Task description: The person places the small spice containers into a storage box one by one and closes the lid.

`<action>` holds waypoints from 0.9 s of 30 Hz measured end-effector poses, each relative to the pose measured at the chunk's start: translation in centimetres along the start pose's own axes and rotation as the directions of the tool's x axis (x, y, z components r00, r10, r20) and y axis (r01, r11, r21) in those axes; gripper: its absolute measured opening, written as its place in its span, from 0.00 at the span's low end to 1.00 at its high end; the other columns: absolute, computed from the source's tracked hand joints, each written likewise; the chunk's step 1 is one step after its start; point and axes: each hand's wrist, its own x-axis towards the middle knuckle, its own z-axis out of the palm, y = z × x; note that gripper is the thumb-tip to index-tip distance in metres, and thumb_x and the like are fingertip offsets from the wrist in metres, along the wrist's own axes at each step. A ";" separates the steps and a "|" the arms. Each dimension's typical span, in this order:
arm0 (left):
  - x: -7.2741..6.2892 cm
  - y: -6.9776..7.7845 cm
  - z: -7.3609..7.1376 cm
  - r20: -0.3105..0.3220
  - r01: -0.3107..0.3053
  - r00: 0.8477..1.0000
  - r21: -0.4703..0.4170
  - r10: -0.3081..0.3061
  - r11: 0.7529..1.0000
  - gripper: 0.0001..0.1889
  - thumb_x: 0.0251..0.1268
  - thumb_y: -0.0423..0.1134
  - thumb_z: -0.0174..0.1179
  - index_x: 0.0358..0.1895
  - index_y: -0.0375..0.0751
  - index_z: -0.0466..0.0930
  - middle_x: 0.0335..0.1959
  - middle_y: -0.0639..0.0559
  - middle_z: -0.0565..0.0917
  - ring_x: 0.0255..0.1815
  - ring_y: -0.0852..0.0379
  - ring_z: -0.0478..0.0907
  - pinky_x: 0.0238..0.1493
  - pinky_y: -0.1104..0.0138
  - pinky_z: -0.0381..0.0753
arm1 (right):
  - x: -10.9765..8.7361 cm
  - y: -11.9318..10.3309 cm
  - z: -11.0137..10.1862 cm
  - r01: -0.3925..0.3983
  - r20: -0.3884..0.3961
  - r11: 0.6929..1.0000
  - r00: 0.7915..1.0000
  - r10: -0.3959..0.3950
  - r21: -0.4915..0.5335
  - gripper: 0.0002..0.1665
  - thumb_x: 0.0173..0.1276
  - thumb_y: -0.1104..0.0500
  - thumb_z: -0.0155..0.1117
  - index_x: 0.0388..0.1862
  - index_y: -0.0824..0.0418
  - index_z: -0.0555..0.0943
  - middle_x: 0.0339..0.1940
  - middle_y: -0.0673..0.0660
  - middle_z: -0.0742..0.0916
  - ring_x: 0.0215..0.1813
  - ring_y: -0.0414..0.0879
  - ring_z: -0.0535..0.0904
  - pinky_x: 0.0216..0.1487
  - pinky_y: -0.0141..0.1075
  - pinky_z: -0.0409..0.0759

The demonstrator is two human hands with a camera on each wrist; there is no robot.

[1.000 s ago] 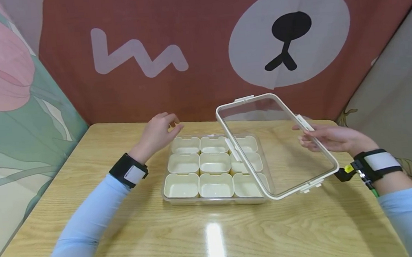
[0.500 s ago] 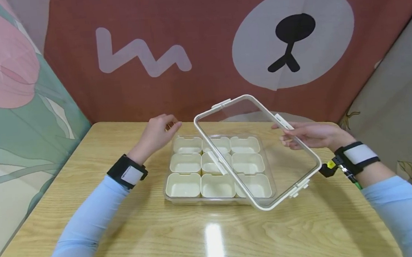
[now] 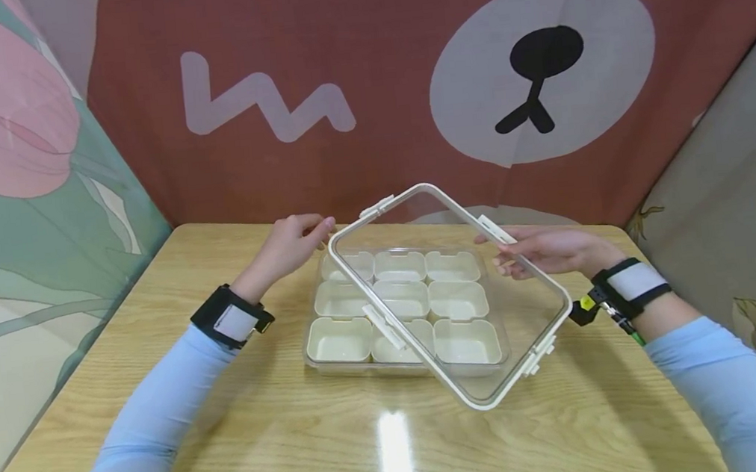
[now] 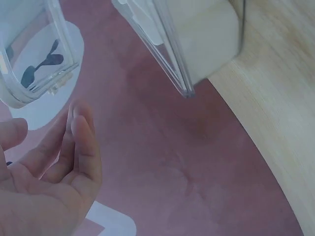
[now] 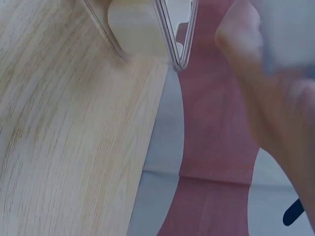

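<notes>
A clear rectangular lid with a cream frame and side clips (image 3: 386, 327) is held tilted above a clear box (image 3: 376, 371). Inside that box several small cream cups (image 3: 340, 340) stand in rows; those visible look empty. My right hand (image 3: 548, 249) grips the lid's right edge, thumb and fingers on either side of the frame. At the box's back left corner, my left hand (image 3: 287, 248) is raised with loosely bent fingers, holding nothing. The left wrist view shows a gap between its fingertips and the lid corner (image 4: 22, 101).
The wooden table (image 3: 268, 440) bears the box near its back edge. Behind it hangs a reddish-brown cloth (image 3: 381, 116) with a cartoon animal print. A leaf-patterned cloth (image 3: 17, 275) borders the left side, and a grey one (image 3: 731, 182) the right.
My right hand has carried the lid leftward over the box, turning it a little and bringing its near corner lower. My left hand has hardly moved; its thumb and fingers shifted slightly.
</notes>
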 end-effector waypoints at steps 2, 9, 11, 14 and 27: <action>-0.1 0.4 0.0 0.030 0.017 0.999 -0.035 -0.016 0.999 0.24 0.71 0.58 0.45 0.47 0.43 0.83 0.37 0.47 0.85 0.36 0.52 0.81 0.37 0.61 0.80 | 0.2 0.0 0.1 -0.004 0.020 1.000 1.000 0.004 -0.001 0.26 0.78 0.65 0.30 0.73 0.60 0.49 0.40 0.55 0.78 0.44 0.43 0.78 0.44 0.32 0.76; -0.4 1.3 0.6 0.165 0.067 0.986 -0.221 -0.030 0.973 0.20 0.72 0.50 0.49 0.50 0.36 0.79 0.40 0.37 0.85 0.38 0.45 0.83 0.39 0.62 0.82 | 1.2 -0.1 0.5 -0.019 0.049 1.000 0.999 0.019 -0.003 0.26 0.78 0.66 0.29 0.73 0.60 0.51 0.42 0.54 0.80 0.45 0.43 0.79 0.44 0.31 0.76; -0.3 1.1 0.9 0.198 0.112 0.979 -0.280 -0.057 0.954 0.18 0.72 0.48 0.50 0.49 0.35 0.78 0.39 0.36 0.85 0.36 0.47 0.84 0.37 0.63 0.83 | 1.5 -0.1 0.5 -0.020 0.050 1.000 0.999 0.020 -0.001 0.26 0.78 0.66 0.29 0.73 0.60 0.51 0.42 0.54 0.80 0.45 0.43 0.79 0.44 0.31 0.76; -0.1 0.8 1.4 0.236 0.189 0.966 -0.366 -0.105 0.911 0.16 0.72 0.44 0.51 0.48 0.34 0.76 0.38 0.37 0.85 0.33 0.51 0.84 0.35 0.64 0.84 | 1.9 0.0 0.6 -0.026 0.044 1.000 0.999 0.026 0.006 0.26 0.78 0.66 0.29 0.73 0.60 0.51 0.42 0.54 0.80 0.45 0.43 0.79 0.45 0.31 0.76; -0.3 1.1 1.4 0.354 0.384 0.918 -0.685 -0.178 0.619 0.19 0.77 0.36 0.39 0.58 0.21 0.63 0.27 0.51 0.85 0.25 0.61 0.83 0.27 0.73 0.81 | 2.7 -0.4 1.0 -0.042 0.011 0.999 0.999 0.042 -0.011 0.29 0.78 0.65 0.31 0.75 0.63 0.43 0.40 0.55 0.80 0.43 0.43 0.79 0.41 0.30 0.76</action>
